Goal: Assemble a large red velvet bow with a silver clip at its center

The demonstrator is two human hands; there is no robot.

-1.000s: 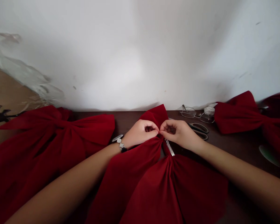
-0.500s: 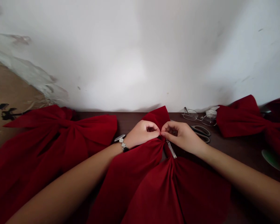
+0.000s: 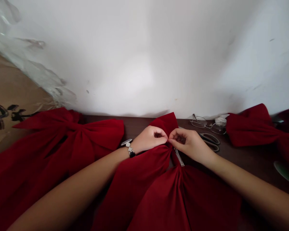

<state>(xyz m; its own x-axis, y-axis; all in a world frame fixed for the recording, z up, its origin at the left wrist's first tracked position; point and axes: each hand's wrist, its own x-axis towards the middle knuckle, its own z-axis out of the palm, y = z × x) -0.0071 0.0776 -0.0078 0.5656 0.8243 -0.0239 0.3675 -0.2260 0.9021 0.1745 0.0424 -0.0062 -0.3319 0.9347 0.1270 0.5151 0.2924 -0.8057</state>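
A large red fabric bow (image 3: 144, 170) lies in front of me, its tails spreading toward the lower edge. At its gathered centre my left hand (image 3: 154, 137) and my right hand (image 3: 186, 141) meet, thumb and forefinger of each pinched on the red fabric. The fingertips nearly touch, and exactly what they grip between them is small and partly hidden. Just below my right fingers, a silver metal hair clip (image 3: 179, 157) lies along the middle strip of the bow. A watch-like bracelet (image 3: 129, 149) is on my left wrist.
Another red bow (image 3: 72, 128) lies at the left, by a cardboard box (image 3: 16, 86) with plastic wrap. Scissors (image 3: 210, 141), eyeglasses (image 3: 207, 124) and a crumpled white tissue (image 3: 221, 119) sit to the right, near a further red bow (image 3: 250, 126). A white wall (image 3: 125, 57) rises behind the dark table (image 3: 135, 123).
The view has shifted slightly, so everything appears a little further right and lower. Both hands keep their pinch at the bow's centre, with hardly any visible movement.
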